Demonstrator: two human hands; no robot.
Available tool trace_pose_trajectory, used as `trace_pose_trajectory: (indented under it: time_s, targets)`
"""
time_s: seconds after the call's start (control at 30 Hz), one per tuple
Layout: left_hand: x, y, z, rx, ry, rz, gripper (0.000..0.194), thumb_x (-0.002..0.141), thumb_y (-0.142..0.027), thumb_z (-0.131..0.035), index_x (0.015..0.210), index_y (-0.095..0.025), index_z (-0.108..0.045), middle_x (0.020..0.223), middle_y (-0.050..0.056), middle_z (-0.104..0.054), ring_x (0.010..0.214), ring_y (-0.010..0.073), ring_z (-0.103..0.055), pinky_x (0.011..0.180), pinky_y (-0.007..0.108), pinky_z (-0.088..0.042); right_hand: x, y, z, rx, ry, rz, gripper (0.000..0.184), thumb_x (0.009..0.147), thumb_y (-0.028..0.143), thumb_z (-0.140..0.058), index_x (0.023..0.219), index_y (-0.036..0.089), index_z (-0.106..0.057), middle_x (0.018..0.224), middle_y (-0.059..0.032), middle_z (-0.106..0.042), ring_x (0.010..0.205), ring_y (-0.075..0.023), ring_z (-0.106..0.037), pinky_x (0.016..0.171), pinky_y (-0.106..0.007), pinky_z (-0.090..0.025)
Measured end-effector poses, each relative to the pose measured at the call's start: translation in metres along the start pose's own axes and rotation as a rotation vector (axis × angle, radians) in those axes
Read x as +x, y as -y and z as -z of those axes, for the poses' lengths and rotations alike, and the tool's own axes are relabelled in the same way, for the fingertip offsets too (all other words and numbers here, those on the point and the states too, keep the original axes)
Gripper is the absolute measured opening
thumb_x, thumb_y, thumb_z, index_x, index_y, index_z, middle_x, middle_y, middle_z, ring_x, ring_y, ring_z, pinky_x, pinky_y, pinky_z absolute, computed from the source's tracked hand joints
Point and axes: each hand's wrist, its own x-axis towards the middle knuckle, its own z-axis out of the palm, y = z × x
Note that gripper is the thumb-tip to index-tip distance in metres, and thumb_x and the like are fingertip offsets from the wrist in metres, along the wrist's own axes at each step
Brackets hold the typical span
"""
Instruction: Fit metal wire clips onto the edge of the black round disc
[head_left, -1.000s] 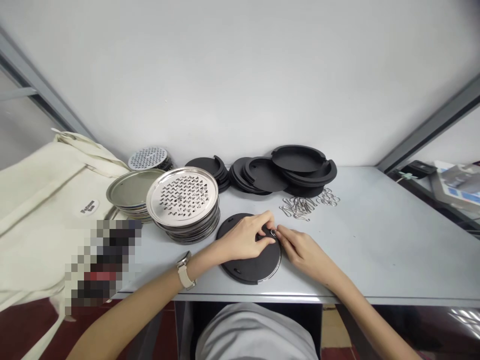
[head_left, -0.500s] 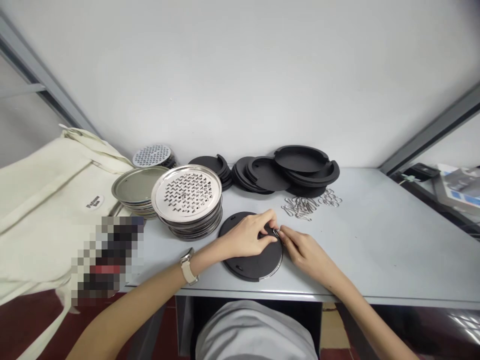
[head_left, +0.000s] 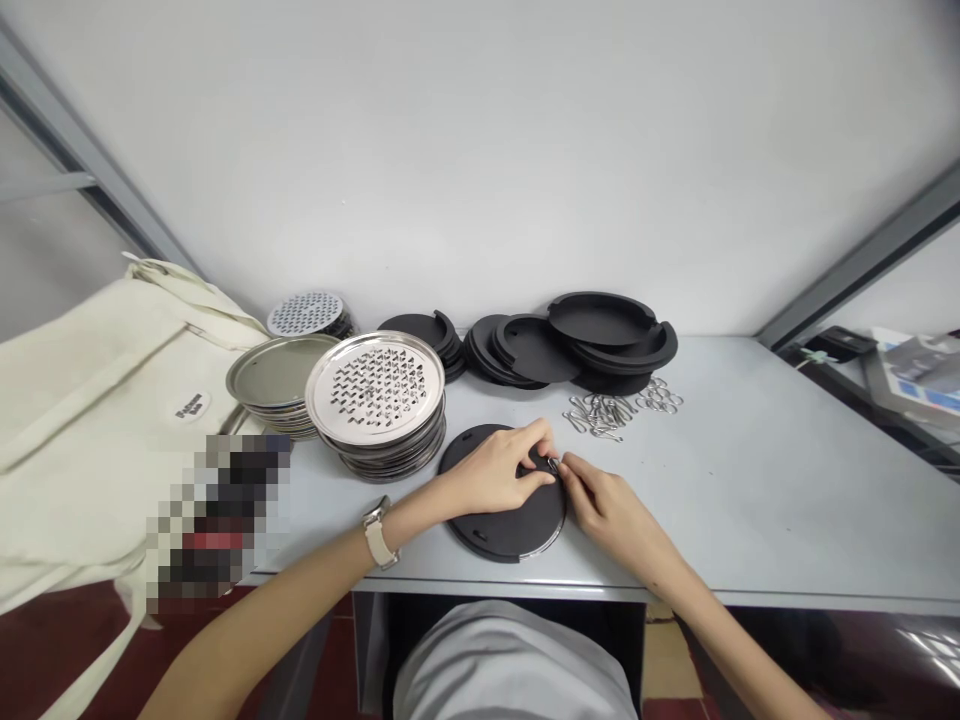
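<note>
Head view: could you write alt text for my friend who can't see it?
A person's left hand rests on a black disc while the right hand pinches a small metal clip near its edge. Stacked graters, round black pieces and loose clips lie on the table.

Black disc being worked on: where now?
Head view, low and just right of center: the black disc lies under the left hand, right of the metal grater stack, near the gray table's front edge.
</note>
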Motion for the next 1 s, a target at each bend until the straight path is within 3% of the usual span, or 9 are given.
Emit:
trace_pose_trajectory:
  time_s: [0.5, 1.0]
  targets:
    - [0.001, -0.002, 0.000, 0.007, 0.013, 0.023, 0.026, 0.078, -0.009, -0.058, 0.096, -0.021, -0.044, 0.104, 0.002, -0.064, 0.073, 0.0125, -0.060, 0.070, 0.025, -0.046, -0.003, 0.007, 0.000, -0.026, 0.001, -0.054, 0.023, 0.095, 0.029, -0.026, 0.082, 0.024, -0.045, 0.067, -0.0033, -0.061, 0.058, -0.0214, -0.059, 0.056, -0.027, -0.036]
    - [0.000, 0.001, -0.001, 0.014, 0.002, 0.008, 0.024, 0.081, -0.015, -0.061, 0.095, -0.021, -0.044, 0.103, 0.001, -0.063, 0.075, 0.0125, -0.060, 0.071, 0.025, -0.046, 0.004, -0.005, 0.015, 0.039, 0.096, 0.089, 0.031, 0.096, 0.035, -0.029, 0.073, 0.022, -0.044, 0.064, 0.0004, -0.054, 0.056, -0.0152, -0.049, 0.055, -0.025, -0.036]
